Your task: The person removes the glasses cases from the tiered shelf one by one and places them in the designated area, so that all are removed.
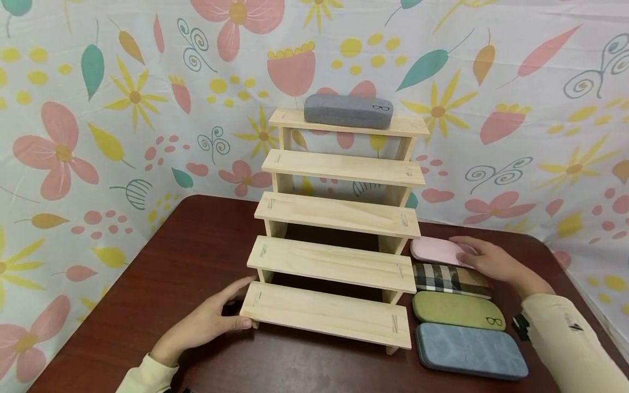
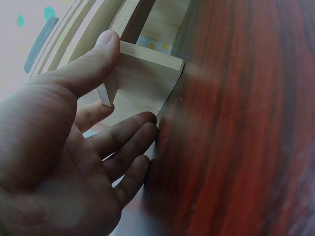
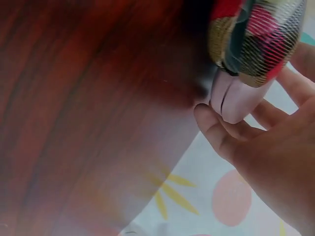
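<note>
A light wooden stepped display rack (image 1: 324,262) stands on the table. My left hand (image 1: 208,319) holds the left end of its lowest step, thumb (image 2: 101,54) at the front edge and the other fingers around the far side. To the right of the rack, my right hand (image 1: 491,265) grips the right end of a pink glasses case (image 1: 434,251), which lies farthest back in a column of cases. In the right wrist view, fingers wrap round the end of the pink case (image 3: 238,101), partly covered by the plaid case (image 3: 263,44) in front.
Nearer than the pink case lie a plaid case (image 1: 452,279), a green case (image 1: 457,309) and a blue case (image 1: 472,349). A grey glasses case (image 1: 349,112) rests on the rack's top step. Behind the dark red table (image 1: 206,245) hangs a floral curtain (image 1: 147,109).
</note>
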`<action>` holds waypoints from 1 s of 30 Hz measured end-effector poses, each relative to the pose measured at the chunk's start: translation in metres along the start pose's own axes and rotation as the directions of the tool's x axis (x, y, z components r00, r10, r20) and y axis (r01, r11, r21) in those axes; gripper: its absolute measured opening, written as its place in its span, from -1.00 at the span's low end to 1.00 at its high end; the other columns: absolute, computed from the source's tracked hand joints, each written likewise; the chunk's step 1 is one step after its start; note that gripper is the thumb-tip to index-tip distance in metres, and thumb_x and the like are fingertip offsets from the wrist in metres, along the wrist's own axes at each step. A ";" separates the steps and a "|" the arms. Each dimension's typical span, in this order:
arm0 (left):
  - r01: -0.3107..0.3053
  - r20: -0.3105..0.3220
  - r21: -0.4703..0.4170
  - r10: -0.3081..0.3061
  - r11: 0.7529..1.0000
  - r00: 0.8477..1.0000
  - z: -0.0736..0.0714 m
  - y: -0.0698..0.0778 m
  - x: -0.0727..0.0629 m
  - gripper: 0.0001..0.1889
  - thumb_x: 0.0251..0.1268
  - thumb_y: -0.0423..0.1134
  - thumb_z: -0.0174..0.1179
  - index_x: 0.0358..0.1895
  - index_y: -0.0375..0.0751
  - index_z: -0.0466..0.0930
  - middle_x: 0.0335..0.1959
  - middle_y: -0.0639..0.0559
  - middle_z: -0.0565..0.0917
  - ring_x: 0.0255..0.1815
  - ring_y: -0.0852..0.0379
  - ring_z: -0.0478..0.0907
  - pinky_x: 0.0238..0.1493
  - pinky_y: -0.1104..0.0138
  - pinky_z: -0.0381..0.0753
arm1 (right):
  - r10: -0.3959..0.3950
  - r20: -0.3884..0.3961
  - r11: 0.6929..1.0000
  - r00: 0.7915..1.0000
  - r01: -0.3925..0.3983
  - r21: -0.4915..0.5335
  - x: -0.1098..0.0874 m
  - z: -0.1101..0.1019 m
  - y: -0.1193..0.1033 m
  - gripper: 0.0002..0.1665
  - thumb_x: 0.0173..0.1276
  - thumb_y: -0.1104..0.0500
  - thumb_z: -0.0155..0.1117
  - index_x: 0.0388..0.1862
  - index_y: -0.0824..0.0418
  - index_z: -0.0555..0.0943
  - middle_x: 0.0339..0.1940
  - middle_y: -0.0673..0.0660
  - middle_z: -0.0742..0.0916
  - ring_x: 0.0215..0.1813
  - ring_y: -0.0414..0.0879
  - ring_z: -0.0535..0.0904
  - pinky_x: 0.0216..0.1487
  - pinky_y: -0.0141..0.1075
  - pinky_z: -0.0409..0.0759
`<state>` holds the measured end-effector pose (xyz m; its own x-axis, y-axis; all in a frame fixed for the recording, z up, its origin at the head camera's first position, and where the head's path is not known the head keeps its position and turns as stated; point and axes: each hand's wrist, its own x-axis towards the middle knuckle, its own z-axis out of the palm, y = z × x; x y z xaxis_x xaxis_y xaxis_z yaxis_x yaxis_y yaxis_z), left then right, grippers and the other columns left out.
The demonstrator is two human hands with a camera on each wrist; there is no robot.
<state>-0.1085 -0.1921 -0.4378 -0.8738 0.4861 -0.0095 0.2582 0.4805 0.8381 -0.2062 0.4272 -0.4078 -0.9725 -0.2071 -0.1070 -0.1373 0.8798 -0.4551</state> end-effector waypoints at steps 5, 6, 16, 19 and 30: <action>0.002 0.002 -0.015 -0.002 1.000 1.000 0.000 0.000 -0.001 -0.10 0.25 0.05 0.41 0.60 0.06 0.15 0.29 0.01 0.51 0.32 -0.04 0.39 0.24 -0.08 0.32 | -0.034 0.020 0.999 0.999 0.035 -0.014 0.002 -0.001 -0.008 -0.40 0.47 0.13 0.24 0.38 0.39 0.43 0.31 0.57 0.47 0.29 0.53 0.36 0.10 0.42 0.34; 0.002 0.001 -0.015 -0.002 1.000 1.000 0.000 0.000 -0.001 -0.10 0.25 0.05 0.41 0.60 0.06 0.15 0.31 0.01 0.50 0.33 -0.05 0.38 0.25 -0.09 0.32 | -0.044 0.022 0.999 0.999 0.044 -0.020 0.002 -0.001 -0.009 -0.41 0.46 0.14 0.24 0.38 0.39 0.44 0.30 0.56 0.48 0.28 0.52 0.36 0.09 0.42 0.34; -0.002 0.001 -0.033 0.002 0.999 1.000 0.000 -0.001 -0.002 -0.10 0.25 0.04 0.41 0.60 0.04 0.15 0.32 -0.02 0.49 0.34 -0.08 0.37 0.24 -0.14 0.30 | -0.110 0.015 0.990 0.994 0.111 -0.084 0.007 -0.006 -0.023 -0.42 0.44 0.16 0.27 0.36 0.39 0.48 0.28 0.51 0.53 0.25 0.45 0.44 0.10 0.37 0.37; -0.007 0.001 -0.027 0.007 1.000 1.000 0.000 -0.001 -0.002 -0.11 0.26 0.04 0.41 0.60 0.06 0.15 0.30 0.00 0.51 0.33 -0.06 0.38 0.24 -0.12 0.31 | -0.109 -0.010 0.992 0.994 0.108 -0.070 0.011 -0.019 -0.032 -0.31 0.50 0.13 0.23 0.48 0.44 0.31 0.37 0.56 0.42 0.31 0.51 0.34 0.16 0.39 0.32; -0.021 -0.002 -0.028 0.021 0.999 1.000 0.001 0.000 -0.001 -0.11 0.27 0.04 0.40 0.60 0.01 0.14 0.25 0.03 0.53 0.29 -0.02 0.42 0.25 -0.01 0.35 | -0.157 -0.527 0.977 0.835 0.211 0.043 0.023 -0.096 -0.130 -0.52 0.56 0.10 0.10 0.33 0.32 0.53 0.19 0.37 0.61 0.17 0.07 0.52 0.13 -0.19 0.46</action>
<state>-0.1070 -0.1920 -0.4382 -0.8692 0.4944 0.0094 0.2648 0.4492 0.8533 -0.2286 0.3495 -0.2664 -0.8900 -0.0862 0.4478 -0.3312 0.7972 -0.5048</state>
